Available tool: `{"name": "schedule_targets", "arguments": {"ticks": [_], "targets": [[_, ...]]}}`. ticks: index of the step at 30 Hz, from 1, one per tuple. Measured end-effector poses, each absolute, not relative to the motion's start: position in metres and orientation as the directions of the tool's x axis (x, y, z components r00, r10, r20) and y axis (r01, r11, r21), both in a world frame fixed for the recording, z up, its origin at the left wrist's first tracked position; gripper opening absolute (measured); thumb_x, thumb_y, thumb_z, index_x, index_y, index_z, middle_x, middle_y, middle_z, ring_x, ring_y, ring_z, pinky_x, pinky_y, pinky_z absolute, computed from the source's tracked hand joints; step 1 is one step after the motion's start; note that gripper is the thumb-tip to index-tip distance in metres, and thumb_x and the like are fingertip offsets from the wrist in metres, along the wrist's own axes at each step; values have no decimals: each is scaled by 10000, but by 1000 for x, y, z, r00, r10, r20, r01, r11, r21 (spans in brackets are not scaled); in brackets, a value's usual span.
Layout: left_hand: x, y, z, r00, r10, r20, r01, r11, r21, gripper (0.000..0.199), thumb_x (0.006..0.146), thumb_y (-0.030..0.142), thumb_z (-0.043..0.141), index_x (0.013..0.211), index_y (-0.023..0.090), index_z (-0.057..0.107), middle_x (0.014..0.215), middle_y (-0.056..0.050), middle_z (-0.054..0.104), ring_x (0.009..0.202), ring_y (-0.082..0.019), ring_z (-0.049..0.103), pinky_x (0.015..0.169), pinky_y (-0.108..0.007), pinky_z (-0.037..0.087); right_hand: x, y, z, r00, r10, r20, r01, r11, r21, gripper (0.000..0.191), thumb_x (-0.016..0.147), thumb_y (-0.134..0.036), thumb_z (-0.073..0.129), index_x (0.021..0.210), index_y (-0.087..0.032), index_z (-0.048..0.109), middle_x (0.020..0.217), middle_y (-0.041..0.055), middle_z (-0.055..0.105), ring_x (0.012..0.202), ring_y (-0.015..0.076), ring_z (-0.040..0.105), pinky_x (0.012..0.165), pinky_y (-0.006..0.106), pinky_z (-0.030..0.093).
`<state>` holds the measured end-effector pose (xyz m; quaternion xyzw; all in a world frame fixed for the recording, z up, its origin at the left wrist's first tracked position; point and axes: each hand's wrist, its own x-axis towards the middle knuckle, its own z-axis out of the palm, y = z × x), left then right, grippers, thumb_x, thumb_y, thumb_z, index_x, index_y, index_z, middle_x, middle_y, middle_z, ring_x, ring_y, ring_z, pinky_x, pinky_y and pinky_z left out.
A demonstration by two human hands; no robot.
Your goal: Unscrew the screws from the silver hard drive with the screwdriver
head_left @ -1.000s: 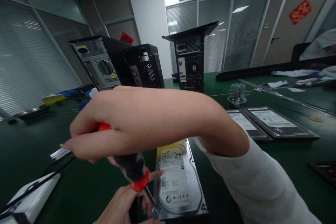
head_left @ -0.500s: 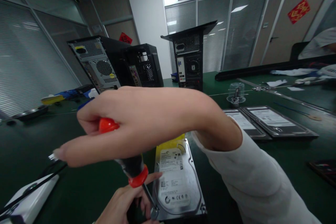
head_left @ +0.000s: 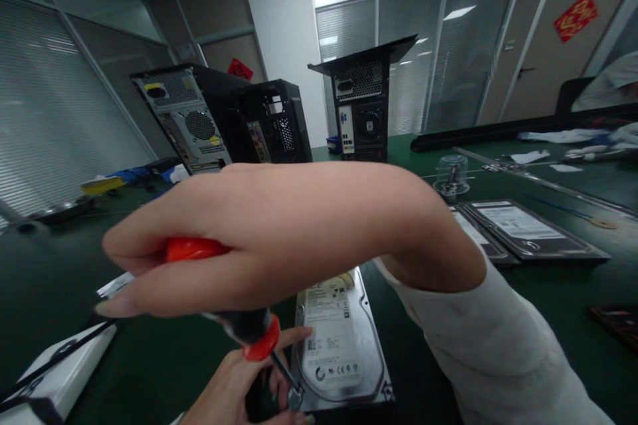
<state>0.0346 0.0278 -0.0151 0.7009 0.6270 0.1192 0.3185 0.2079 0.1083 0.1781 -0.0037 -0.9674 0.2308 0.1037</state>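
Observation:
A silver hard drive (head_left: 371, 352) with a white label lies on the green table, its far end partly hidden by my right hand (head_left: 279, 232). That hand is wrapped round the red and black handle of a screwdriver (head_left: 262, 339). The screwdriver slants down to the right, its tip at a corner screw on the drive's near left. My left hand (head_left: 234, 375) grips the left side of the hard drive, index finger stretched onto the label and thumb by the near corner. Some of the left fingers are in shadow.
Two more hard drives (head_left: 528, 232) lie at the right, with a clear plastic cup (head_left: 451, 172) behind them. Computer cases (head_left: 361, 106) stand at the back. A white device (head_left: 74, 362) with a black cable is at the left. Another person's sleeve (head_left: 608, 83) shows far right.
My right hand has turned a little about the screwdriver handle, its knuckles and wrist lower and more level. The screwdriver tip stays at the corner screw and my left hand keeps its place.

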Motion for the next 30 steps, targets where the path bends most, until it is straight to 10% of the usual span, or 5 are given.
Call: {"name": "schedule_targets", "arguments": {"ticks": [7, 18, 30], "targets": [[32, 29, -21, 239, 969, -68, 796, -156, 585, 597, 661, 356, 702, 1226, 266, 531, 746, 6, 624, 734, -200, 569, 789, -332, 466, 212, 116, 179, -960, 213, 182, 161, 951, -263, 315, 881, -331, 378, 710, -118, 534, 635, -50, 496, 500, -9, 376, 455, 153, 296], [23, 28, -33, 209, 975, -74, 807, -129, 576, 642, 657, 398, 699, 1257, 276, 503, 870, -19, 631, 757, -197, 570, 749, -301, 484, 233, 114, 184, -996, 52, 71, 5, 840, -542, 285, 862, -344, 282, 902, -120, 454, 756, -74, 466, 551, -38, 407, 487, 78, 329], [39, 31, -11, 210, 965, -154, 820, -88, 566, 622, 650, 327, 697, 1239, 231, 523, 830, -15, 654, 758, -200, 585, 776, -317, 481, 213, 117, 176, -965, 123, 230, 65, 968, -244, 311, 834, -401, 457, 720, -117, 514, 665, -34, 505, 511, 4, 356, 448, 148, 287]]}}
